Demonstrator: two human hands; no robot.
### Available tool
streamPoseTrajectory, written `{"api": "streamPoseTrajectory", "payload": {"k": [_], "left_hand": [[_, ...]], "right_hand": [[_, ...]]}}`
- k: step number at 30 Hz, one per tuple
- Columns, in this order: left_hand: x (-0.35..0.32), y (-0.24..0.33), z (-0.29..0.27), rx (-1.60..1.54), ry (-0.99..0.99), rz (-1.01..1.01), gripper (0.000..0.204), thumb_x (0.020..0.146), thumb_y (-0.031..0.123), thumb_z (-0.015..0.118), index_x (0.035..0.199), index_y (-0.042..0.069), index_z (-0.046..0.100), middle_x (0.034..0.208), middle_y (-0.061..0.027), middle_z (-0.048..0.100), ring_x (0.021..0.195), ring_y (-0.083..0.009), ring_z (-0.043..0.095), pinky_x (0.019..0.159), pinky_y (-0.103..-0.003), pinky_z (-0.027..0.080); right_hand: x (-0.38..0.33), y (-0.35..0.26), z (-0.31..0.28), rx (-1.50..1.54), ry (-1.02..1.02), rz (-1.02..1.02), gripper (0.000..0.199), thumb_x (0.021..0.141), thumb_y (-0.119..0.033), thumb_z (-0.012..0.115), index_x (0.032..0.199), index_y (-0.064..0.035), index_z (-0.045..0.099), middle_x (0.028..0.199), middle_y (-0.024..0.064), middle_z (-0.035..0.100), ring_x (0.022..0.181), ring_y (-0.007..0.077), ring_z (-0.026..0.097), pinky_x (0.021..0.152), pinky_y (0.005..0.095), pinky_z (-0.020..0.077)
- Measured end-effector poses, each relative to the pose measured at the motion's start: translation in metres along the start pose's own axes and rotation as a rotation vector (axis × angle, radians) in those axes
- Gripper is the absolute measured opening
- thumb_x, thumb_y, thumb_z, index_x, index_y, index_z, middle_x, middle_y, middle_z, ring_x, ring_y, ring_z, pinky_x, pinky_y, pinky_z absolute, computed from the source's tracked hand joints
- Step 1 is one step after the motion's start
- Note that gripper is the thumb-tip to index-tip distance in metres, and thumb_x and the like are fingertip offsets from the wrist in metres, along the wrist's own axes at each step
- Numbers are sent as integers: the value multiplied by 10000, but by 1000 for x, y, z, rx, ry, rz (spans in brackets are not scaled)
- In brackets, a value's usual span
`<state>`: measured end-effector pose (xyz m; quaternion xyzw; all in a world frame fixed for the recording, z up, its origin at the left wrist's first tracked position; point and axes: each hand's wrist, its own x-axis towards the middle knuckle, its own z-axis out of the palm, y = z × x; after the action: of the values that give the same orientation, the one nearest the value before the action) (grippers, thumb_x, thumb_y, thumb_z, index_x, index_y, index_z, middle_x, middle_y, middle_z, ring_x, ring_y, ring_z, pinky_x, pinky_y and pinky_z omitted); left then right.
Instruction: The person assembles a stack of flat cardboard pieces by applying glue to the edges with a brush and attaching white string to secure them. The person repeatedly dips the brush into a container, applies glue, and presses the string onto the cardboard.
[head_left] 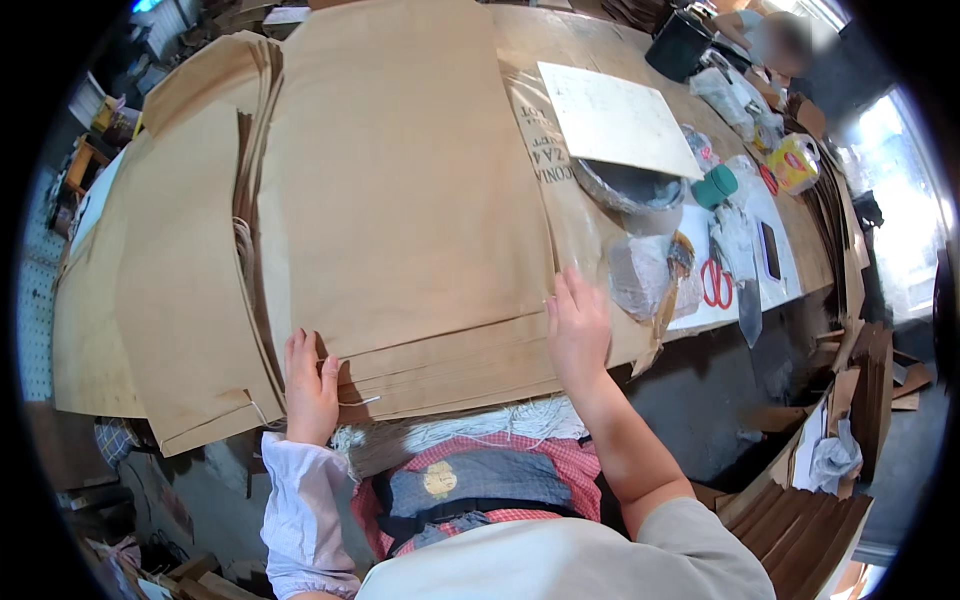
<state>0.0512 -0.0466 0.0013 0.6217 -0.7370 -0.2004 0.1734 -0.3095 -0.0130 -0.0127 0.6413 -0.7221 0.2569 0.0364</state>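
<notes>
A stack of large brown kraft paper sheets or bags (410, 200) lies in front of me, its near edges fanned in steps. My left hand (312, 390) rests at the stack's near left corner, fingers stretched and thumb apart. A thin white string (360, 402) shows beside that thumb. My right hand (580, 325) lies along the right edge of the stack, fingers extended against the paper. Nothing shows gripped in either hand, though the undersides of the fingers are hidden. To the left stands a second brown paper stack (185, 270), with string along its edge.
A bundle of white strings (480, 428) lies at the table's near edge. At right are a round tub (640, 205) partly under a white board (620, 115), a brush (678, 260), red-handled scissors (716, 283), a knife blade (750, 312) and a phone (769, 250). Someone sits at far right.
</notes>
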Motion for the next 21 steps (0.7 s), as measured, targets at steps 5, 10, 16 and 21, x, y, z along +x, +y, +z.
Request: {"api": "streamPoseTrajectory", "payload": {"k": [5, 10, 16, 21], "left_hand": [[-5, 8, -17, -438, 275, -292, 655, 812, 206, 711, 1314, -55, 381, 1119, -171, 557, 968, -237, 559, 842, -352, 468], [-38, -32, -5, -852, -30, -372, 150, 866, 151, 645, 827, 16, 593, 735, -43, 618, 647, -153, 565, 558, -347, 444], [-64, -38, -97, 341, 626, 268, 120, 735, 102, 676, 717, 85, 558, 606, -105, 517, 566, -312, 524, 499, -418, 395], [-82, -191, -175, 89, 865, -173, 229, 928, 173, 518, 756, 25, 551, 617, -112, 510, 568, -266, 513, 538, -364, 400]], "right_hand": [[6, 0, -65, 1534, -213, 648, 481, 817, 45, 517, 1290, 53, 431, 1222, 118, 564, 1089, 185, 569, 906, 302, 466], [-21, 16, -40, 528, -398, 281, 312, 837, -8, 487, 1136, 32, 565, 919, 134, 633, 845, 191, 602, 725, 315, 467], [-6, -86, -9, 697, -334, 135, 294, 890, -26, 445, 1161, 2, 556, 849, 113, 609, 767, 168, 579, 700, 304, 463], [14, -221, 65, 1294, -766, 256, 350, 916, -52, 482, 1254, 8, 415, 857, 44, 568, 771, 112, 551, 681, 262, 473]]}}
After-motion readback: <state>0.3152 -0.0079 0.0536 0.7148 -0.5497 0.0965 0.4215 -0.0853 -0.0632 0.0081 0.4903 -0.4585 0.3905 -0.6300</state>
